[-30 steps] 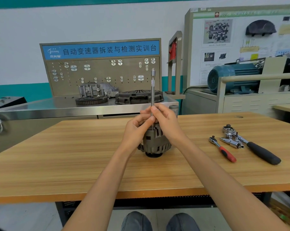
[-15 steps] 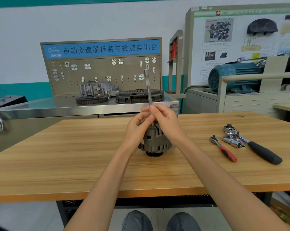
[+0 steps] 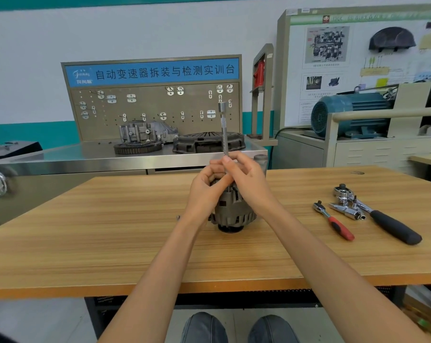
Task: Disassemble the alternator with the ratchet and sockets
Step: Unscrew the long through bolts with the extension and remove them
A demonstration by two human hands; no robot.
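I've got both hands at centre frame over the alternator (image 3: 230,211), which stands on the table (image 3: 85,231): my right hand (image 3: 249,184) pinches the extension bar (image 3: 224,129) low on its shaft, my left hand (image 3: 207,189) curls its fingers round the bar's foot. The bar has swung from a leftward lean back to near upright, so I judge I'm spinning a fastener by hand. Both ratchets lie unused at right, red (image 3: 333,221) and black (image 3: 387,219).
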